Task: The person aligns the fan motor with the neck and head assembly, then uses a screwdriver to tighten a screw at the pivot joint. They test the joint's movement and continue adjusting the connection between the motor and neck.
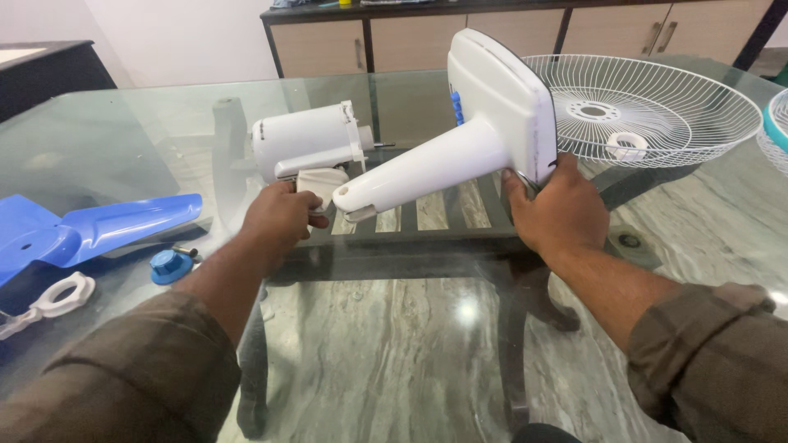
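Gripping fan base (492, 115) edge, right hand (558, 213); left hand (279, 217) on motor neck (322, 184).

White fan stand (460, 156) at 12 o'clock, white motor housing (304, 143), white wire grille (657, 107) at 2 o'clock, blue blade (90, 230) at 9 o'clock, blue knob (170, 266), brown-olive sleeves (139, 369)

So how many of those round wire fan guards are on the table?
2. One white wire guard lies flat on the glass table beyond the right hand. A second guard, teal-rimmed, is cut off at the right edge. Others may lie out of view.
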